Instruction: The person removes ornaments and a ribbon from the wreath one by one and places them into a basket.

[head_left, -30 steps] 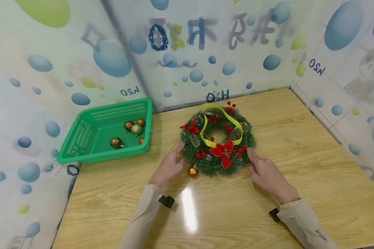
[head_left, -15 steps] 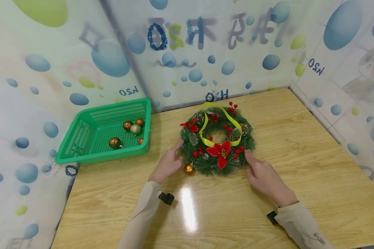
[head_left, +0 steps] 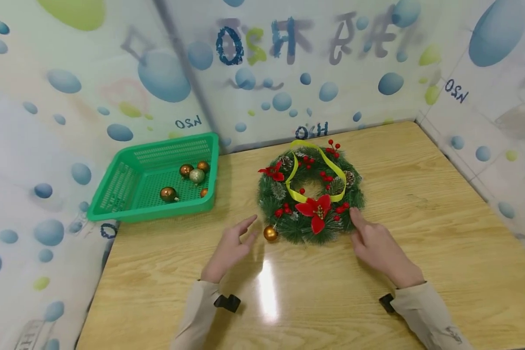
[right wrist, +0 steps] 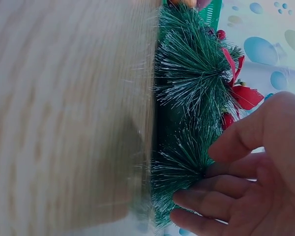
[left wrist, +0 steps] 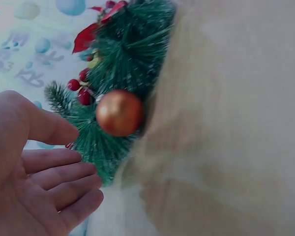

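Observation:
A green Christmas wreath [head_left: 295,228] lies on the table, decorated with red poinsettias, red berries and pinecones. A yellow ribbon loop [head_left: 342,180] rests over its top. One gold ball ornament [head_left: 270,233] hangs at the wreath's lower left edge, also plain in the left wrist view. Just left of that ball is my left hand [head_left: 228,248], fingers loosely spread, holding nothing and apart from the wreath. My right hand [head_left: 382,253] holds the wreath's lower right edge; in the right wrist view its thumb and fingers lie about the green needles, with some fingertips partly hidden.
A green plastic basket [head_left: 150,212] stands at the table's back left, with several brown and gold ball ornaments and a pale gold one [head_left: 197,176] inside. The wooden table [head_left: 323,296] meets patterned walls at the back and right.
My left hand has come away from the wreath's left edge and drawn back toward me, its fingers spreading. The wreath first turned slightly; my right hand stays at its edge.

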`<state>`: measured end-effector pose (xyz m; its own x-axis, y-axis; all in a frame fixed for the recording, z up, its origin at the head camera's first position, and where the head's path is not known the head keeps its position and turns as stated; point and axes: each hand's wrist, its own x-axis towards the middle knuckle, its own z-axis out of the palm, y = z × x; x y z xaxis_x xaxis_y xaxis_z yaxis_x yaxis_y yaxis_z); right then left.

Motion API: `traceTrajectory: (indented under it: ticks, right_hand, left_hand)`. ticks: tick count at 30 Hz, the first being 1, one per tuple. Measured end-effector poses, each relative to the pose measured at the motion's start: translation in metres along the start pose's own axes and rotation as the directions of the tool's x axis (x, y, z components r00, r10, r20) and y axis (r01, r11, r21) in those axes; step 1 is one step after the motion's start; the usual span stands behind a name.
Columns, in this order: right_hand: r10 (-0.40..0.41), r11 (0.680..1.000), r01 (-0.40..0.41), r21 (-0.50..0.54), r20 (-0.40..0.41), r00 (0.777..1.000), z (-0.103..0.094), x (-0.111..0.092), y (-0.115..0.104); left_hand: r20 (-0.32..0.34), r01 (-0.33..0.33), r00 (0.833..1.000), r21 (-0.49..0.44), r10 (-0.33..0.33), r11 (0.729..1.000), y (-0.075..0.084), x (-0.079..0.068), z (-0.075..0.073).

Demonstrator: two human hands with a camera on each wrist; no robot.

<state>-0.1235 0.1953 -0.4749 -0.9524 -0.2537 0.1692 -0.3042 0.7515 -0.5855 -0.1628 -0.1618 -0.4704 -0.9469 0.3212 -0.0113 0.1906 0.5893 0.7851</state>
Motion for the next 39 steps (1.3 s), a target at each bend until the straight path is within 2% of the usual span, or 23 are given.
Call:
traceTrajectory:
  ticks: [7, 13, 25, 32, 39]
  right_hand:
    - [0.013, 1.0, -0.013, 0.017, 0.013, 1.0, -0.001, -0.001, 0.003]
    - [-0.001, 1.0, 0.001, -0.003, 0.003, 1.0, 0.002, 0.0, 0.004]
    - [0.008, 1.0, -0.008, 0.005, 0.01, 1.0, 0.002, -0.001, 0.001]
    - [0.016, 1.0, -0.016, 0.002, 0.014, 1.0, 0.001, 0.0, 0.0]
    - [0.028, 1.0, -0.028, -0.003, 0.021, 0.999, 0.0, 0.001, -0.001]
  left_hand:
    - [0.042, -0.063, 0.997, -0.035, 0.064, 0.997, 0.001, -0.001, 0.023]
    - [-0.014, -0.097, 0.995, -0.021, 0.097, 0.995, 0.002, 0.001, 0.034]
    - [-0.041, -0.058, 0.997, 0.022, 0.059, 0.998, 0.007, 0.004, 0.039]
    - [-0.043, -0.029, 0.999, 0.016, 0.03, 0.999, 0.007, 0.004, 0.04]
    - [-0.06, -0.029, 0.998, 0.007, 0.03, 1.0, 0.007, 0.003, 0.038]
